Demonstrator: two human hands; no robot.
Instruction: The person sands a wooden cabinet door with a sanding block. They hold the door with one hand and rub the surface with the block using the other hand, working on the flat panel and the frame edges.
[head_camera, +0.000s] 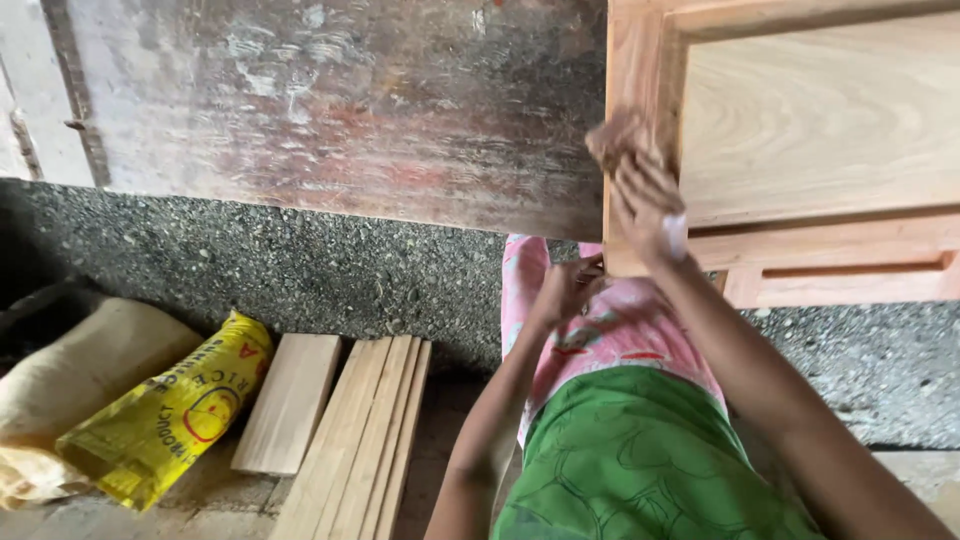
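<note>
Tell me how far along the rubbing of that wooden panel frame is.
Done: cannot tell; the wooden panel looks evenly pale and smooth, with no clear worked or unworked patches. In hand: the right hand presses a brownish pad on the frame's left upright, while the left hand sits at its lower corner. Left: unclear from this view.

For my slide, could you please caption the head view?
Right hand presses a brown pad against a wooden panel frame; left hand steadies its lower edge.
</note>
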